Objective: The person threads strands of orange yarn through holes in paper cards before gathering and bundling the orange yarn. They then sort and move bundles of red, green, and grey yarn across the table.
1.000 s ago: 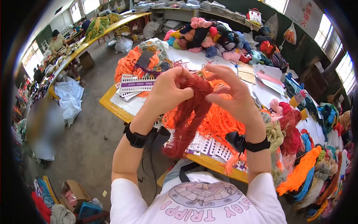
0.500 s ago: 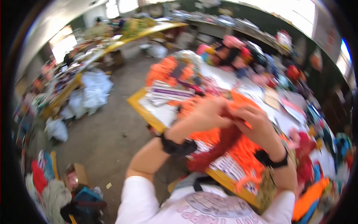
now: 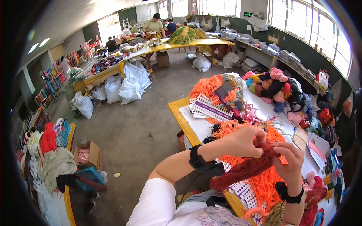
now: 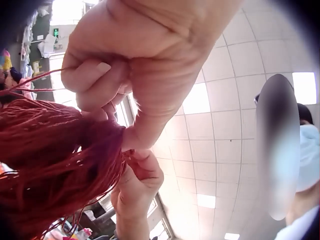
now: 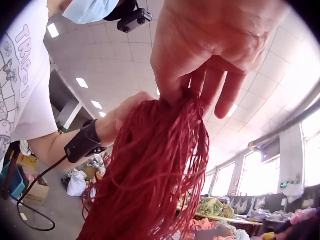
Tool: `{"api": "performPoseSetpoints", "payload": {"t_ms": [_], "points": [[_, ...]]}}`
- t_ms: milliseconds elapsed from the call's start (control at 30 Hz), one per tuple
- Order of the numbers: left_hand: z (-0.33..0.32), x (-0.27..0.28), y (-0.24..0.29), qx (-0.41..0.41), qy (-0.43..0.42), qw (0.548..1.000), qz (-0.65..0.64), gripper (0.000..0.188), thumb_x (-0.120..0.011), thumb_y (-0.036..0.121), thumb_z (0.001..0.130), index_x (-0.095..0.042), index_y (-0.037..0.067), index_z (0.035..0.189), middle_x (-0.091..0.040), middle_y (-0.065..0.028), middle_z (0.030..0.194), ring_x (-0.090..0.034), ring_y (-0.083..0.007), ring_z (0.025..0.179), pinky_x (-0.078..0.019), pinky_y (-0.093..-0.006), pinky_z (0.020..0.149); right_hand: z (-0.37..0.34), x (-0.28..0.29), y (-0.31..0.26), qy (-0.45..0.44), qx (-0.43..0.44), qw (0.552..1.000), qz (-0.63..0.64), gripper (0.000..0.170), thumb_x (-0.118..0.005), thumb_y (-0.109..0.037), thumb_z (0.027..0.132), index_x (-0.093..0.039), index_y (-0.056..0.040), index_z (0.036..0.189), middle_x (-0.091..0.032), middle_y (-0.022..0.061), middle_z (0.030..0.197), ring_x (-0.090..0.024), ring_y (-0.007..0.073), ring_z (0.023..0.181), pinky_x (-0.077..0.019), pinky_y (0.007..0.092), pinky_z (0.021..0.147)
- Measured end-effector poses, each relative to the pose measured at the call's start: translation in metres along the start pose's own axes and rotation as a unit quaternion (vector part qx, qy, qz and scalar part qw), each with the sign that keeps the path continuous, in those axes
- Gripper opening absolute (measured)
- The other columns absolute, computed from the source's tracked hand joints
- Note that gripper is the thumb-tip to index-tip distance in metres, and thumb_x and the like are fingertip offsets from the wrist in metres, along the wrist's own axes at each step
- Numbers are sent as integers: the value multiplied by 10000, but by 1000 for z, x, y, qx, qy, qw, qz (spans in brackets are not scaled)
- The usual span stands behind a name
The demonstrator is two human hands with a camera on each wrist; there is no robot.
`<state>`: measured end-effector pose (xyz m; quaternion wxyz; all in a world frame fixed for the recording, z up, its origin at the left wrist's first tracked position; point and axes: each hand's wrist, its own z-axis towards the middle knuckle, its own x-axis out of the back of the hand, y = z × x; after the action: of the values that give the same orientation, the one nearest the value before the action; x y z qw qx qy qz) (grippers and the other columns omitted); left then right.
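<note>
A dark red yarn hank point(image 3: 245, 171) is held up over the table, its loose end hanging toward the lower left in the head view. My left hand point(image 3: 247, 141) pinches its top, and a thin strand runs from the curled fingers of that hand point(image 4: 135, 65) in the left wrist view. Close beside it, my right hand point(image 3: 292, 160) grips the same top end. In the right wrist view the thumb and forefinger of the right hand point(image 5: 215, 45) pinch the red strands point(image 5: 150, 165), the other fingers hanging looser.
Bright orange yarn point(image 3: 264, 188) and printed cards point(image 3: 213, 109) lie on the yellow-edged table point(image 3: 184, 120). Farther back is a heap of coloured yarn balls point(image 3: 277, 84). White sacks point(image 3: 132, 84) stand by another long table, where a person point(image 3: 154, 26) works. A carton point(image 3: 88, 154) is at left.
The head view has swung left, so the hands now appear lower right. My right hand, spread beside the yarn a second ago, has closed on its top next to my left hand.
</note>
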<state>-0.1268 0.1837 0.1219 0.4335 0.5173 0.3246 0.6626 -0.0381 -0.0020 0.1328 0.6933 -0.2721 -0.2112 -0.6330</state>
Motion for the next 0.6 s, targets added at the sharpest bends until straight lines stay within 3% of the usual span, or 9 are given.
{"api": "performPoseSetpoints", "payload": {"t_ms": [100,233,333,400,433,467,533,567,600], "points": [[-4,7,0,-13,58,996,-65,138,-584,44,667,-508,19,779,-496,21,666,-426,-50,581,-358,-191,516,-5,0,2,97,-39,993,49,215,-608,74,592,-558,-31,772,-591,96,800,-599,220,727,-472,296,613],[7,-14,-12,-69,115,977,-166,151,-496,-17,706,-465,42,842,-485,39,767,-402,-14,638,-328,-148,542,0,-11,-3,101,-22,961,255,250,-493,114,626,-515,-9,843,-574,92,834,-536,195,797,-412,256,722],[17,-30,-31,-115,104,942,-299,156,-460,-41,759,-444,44,888,-503,7,872,-454,-26,767,-394,-181,651,0,-10,0,113,-183,886,411,257,-426,98,647,-513,-8,864,-539,72,890,-500,163,788,-388,235,744],[14,-23,-29,-88,125,905,-396,136,-466,-41,771,-442,47,872,-508,-8,891,-466,-42,811,-408,-204,705,0,-9,2,108,-223,899,360,306,-394,79,648,-518,1,917,-509,55,907,-486,137,798,-385,234,745],[19,-29,-33,-140,190,919,-315,137,-464,-46,766,-434,55,854,-493,2,869,-461,-54,815,-395,-206,738,4,-9,-5,110,-260,888,362,316,-394,82,644,-523,5,922,-515,53,885,-489,136,787,-389,238,738],[20,-33,-37,-147,181,916,-325,139,-468,-44,762,-432,56,851,-485,5,863,-459,-53,816,-396,-205,735,8,-10,-10,110,-296,876,365,325,-394,84,640,-529,9,927,-520,52,864,-491,135,777,-393,243,730],[19,-33,-40,-163,170,910,-341,143,-474,-42,755,-428,58,845,-470,12,852,-455,-49,818,-396,-203,731,11,-10,-7,30,-206,965,159,307,-395,76,658,-542,15,921,-532,47,830,-500,132,767,-401,237,713],[15,-31,-40,-148,160,919,-329,149,-478,-37,749,-427,66,842,-452,20,839,-446,-50,837,-389,-209,751,14,-12,-5,-5,-147,987,57,298,-395,72,667,-548,18,918,-537,44,814,-504,131,762,-404,235,705],[13,-36,-41,-151,176,900,-369,153,-481,-16,748,-427,81,853,-456,21,832,-450,-23,718,-393,-163,633,15,-14,-3,-4,-155,986,58,279,-400,63,681,-553,18,909,-545,43,809,-512,135,757,-408,235,702]]}}
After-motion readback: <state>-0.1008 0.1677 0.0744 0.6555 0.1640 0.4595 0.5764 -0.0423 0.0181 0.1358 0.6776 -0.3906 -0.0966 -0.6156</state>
